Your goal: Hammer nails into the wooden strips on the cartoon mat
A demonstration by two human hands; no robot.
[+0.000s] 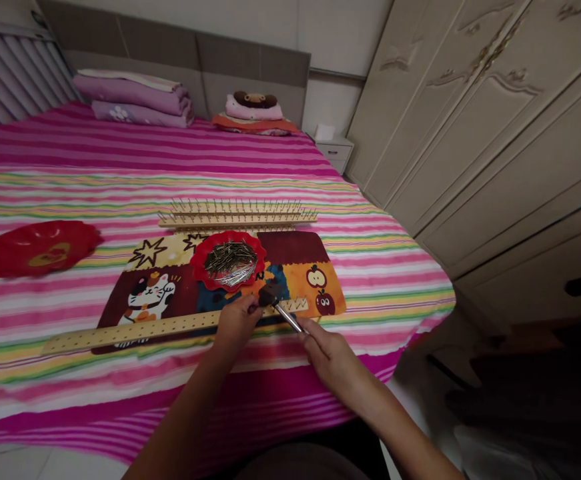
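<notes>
Nearest: right hand (327,353) has its fingers closed around the metal handle of a hammer (290,316); the handle slants up to the left, and the dark, blurred head is over the wooden strip, near the left hand. Left hand (237,321): thumb and fingers drawn together at the tips, just left of the hammer head, at the strip; whether a nail is pinched there, cannot tell.

Wooden strip (155,328): long, pale, rows of small holes; lies across the near part of a patterned mat (115,300), left end running past it onto the striped bedspread (15,407). A few nails (300,304) stand in its right end. Mat shows a cat figure and apples.

Beyond the strip, on the mat: red scalloped bowl (198,265) of loose nails (230,260), dark ones farther back, silvery ones nearer. Well to the left, on the bedspread: red dish (70,233), gold mark inside.

Just behind the mat: nail-studded strips (240,219), points or heads upward, cannot tell which.

Far: folded bedding (135,100) at left, smaller pile (254,113) at right, both before the headboard (160,50); white nightstand (335,152); pale wardrobe (450,113) along the right.
</notes>
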